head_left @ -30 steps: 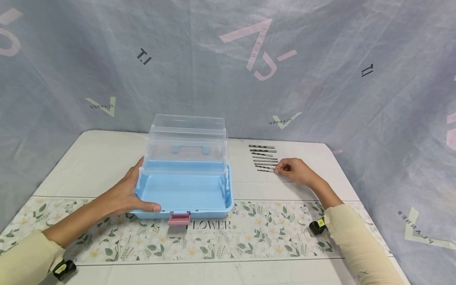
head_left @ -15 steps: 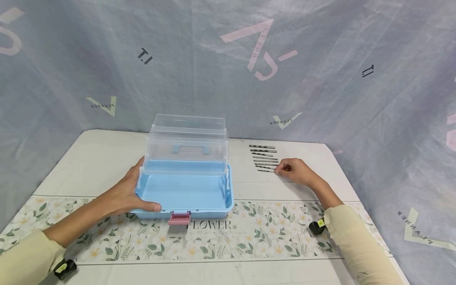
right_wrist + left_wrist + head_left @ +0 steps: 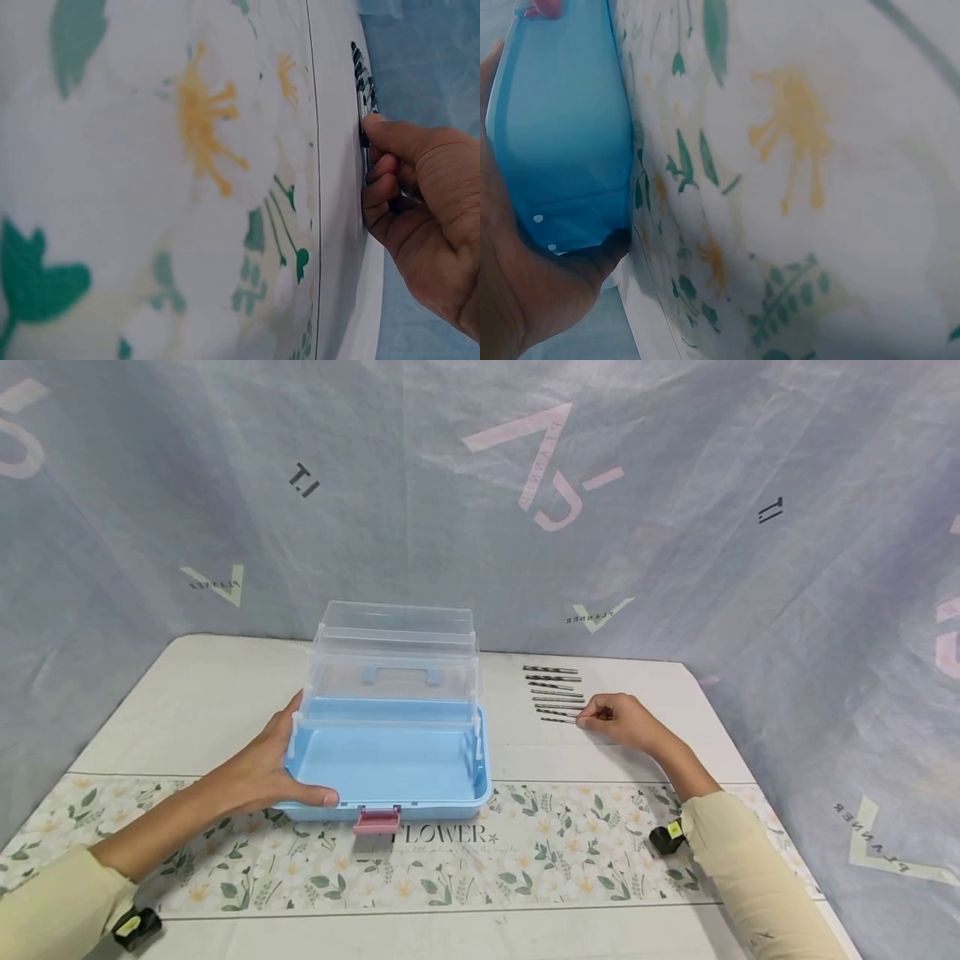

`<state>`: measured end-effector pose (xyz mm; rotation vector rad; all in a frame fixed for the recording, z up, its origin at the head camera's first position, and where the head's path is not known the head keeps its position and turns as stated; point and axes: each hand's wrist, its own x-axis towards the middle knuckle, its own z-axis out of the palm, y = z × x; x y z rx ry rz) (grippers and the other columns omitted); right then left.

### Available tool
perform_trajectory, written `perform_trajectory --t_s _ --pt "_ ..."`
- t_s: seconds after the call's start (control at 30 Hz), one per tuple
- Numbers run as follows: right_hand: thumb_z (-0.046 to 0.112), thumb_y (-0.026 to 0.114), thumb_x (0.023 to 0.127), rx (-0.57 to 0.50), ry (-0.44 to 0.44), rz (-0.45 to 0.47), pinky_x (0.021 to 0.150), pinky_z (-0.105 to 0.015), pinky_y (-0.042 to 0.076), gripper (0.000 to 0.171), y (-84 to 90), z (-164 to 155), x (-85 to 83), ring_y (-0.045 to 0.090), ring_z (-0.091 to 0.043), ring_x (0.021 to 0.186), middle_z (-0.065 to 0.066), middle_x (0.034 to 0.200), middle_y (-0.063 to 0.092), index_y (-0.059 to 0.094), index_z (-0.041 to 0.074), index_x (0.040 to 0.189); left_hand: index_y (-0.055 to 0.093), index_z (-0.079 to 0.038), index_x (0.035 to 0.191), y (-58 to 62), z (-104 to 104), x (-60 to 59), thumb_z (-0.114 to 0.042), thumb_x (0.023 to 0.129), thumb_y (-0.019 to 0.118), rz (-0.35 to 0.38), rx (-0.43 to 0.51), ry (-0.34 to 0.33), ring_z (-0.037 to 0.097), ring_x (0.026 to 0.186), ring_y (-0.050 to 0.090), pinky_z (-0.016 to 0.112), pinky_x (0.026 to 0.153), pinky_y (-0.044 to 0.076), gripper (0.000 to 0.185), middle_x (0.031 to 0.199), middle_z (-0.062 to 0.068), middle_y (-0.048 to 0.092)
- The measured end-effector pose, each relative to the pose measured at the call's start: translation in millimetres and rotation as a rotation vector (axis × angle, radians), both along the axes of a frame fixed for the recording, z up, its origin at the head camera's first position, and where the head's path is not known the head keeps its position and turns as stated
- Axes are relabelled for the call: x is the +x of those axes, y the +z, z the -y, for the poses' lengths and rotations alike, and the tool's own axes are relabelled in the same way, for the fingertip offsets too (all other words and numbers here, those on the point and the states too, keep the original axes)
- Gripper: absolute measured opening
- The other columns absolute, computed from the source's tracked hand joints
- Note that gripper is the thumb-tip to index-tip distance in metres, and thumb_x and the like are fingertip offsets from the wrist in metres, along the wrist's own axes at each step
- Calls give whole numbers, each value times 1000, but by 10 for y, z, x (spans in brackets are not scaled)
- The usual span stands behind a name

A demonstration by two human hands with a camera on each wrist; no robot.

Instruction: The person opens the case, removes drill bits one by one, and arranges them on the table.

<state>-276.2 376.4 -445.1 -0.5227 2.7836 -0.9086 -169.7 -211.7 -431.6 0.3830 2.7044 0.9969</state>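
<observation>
A light blue plastic toolbox [image 3: 390, 764] stands with its clear lid [image 3: 397, 631] raised, and its base holds nothing that I can see. My left hand [image 3: 258, 768] grips the box's left end, thumb along the front rim; the left wrist view shows this hand [image 3: 536, 292] wrapped round the blue wall [image 3: 566, 142]. Several dark drill bits [image 3: 553, 678] lie in a column on the table to the right of the box. My right hand [image 3: 618, 718] pinches the shank end of the nearest drill bit [image 3: 557, 720], which lies flat; the fingertips partly hide it.
A pink latch [image 3: 377, 821] hangs at the front of the box. The table [image 3: 637, 893] is covered with a white cloth that has a floral band [image 3: 322, 877]. A grey printed curtain [image 3: 375, 510] closes off the back and sides.
</observation>
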Motion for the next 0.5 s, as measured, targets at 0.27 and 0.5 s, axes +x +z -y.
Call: perform_trajectory --t_s 0.27,0.5 --pt "13 75 110 9 10 -24 67 -26 45 10 30 11 -16 55 -13 77 -8 101 81 84 9 108 -26 -20 179 -23 22 4 -54 84 98 5 26 8 74 162 20 92 113 38 160 185 38 -4" --pt "18 74 111 7 -12 -58 71 -27 47 13 160 23 -59 58 -14 80 -9 101 80 84 10 110 -21 -32 180 -17 89 18 -47 101 83 -7 158 26 67 170 4 96 116 25 131 190 24 -12"
